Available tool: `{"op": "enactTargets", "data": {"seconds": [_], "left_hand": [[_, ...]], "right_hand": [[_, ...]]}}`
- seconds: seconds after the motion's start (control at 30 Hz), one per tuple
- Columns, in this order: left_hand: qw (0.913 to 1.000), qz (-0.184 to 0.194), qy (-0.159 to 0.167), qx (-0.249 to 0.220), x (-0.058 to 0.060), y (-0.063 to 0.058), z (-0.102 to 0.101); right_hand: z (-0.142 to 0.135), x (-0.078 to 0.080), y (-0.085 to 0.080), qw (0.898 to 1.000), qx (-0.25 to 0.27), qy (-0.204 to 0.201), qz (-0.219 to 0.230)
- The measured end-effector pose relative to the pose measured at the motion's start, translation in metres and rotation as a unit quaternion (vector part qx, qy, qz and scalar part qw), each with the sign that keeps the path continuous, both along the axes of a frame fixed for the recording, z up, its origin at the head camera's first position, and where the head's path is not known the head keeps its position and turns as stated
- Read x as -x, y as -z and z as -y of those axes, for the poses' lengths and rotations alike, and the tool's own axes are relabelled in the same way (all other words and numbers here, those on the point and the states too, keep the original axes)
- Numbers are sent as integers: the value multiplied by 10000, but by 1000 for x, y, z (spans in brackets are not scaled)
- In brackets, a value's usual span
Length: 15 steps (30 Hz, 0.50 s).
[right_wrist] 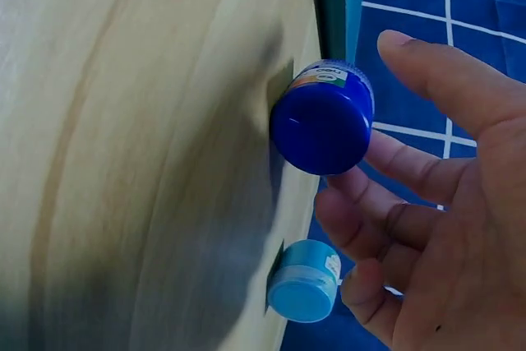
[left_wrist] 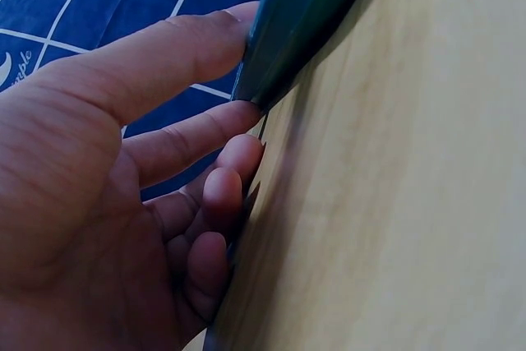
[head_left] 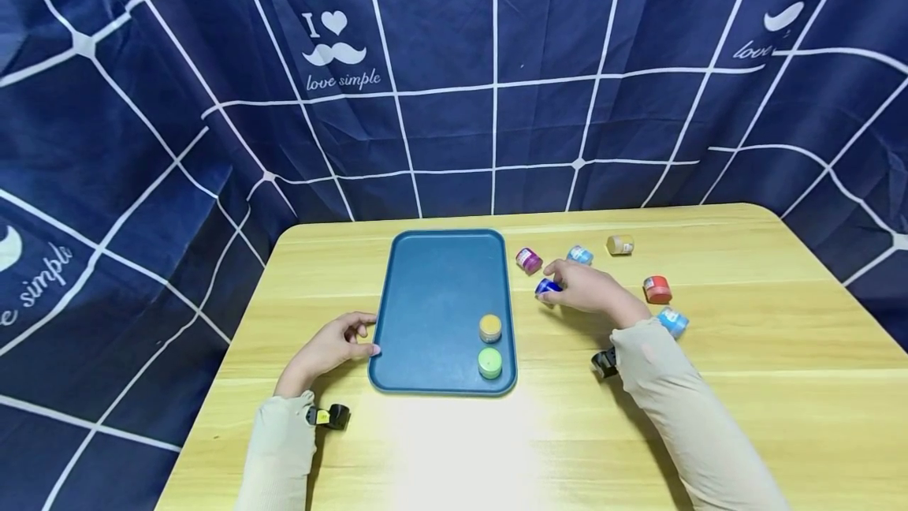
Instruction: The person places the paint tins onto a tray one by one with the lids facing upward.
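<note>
We touch the tray (head_left: 436,290) with our left hand (head_left: 333,345), fingers apart; our right hand (head_left: 592,287), fingers parted, flanks the dark-blue jar (right_wrist: 320,127).

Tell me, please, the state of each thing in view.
tray, lying flat
yellow jar, upright in the tray
green jar, upright in the tray
dark blue jar, on its side
purple jar, on its side
far light blue jar, on its side
near light blue jar, on its side
beige jar, on its side
red jar, on its side
left hand, touching the tray's rim
right hand, at the dark blue jar
</note>
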<state>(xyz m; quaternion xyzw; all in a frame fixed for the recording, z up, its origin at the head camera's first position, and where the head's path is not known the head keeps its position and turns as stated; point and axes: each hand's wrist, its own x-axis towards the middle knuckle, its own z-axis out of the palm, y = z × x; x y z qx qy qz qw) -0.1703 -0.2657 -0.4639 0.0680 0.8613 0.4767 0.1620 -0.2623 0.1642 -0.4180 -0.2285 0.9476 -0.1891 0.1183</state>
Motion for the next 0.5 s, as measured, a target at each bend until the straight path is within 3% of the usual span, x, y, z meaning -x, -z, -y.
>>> {"op": "enactTargets", "data": {"seconds": [0.5], "left_hand": [[10000,-15,-16,-21,0,1,0]], "right_hand": [[-2,6,9,9995,-173,120,251]]}}
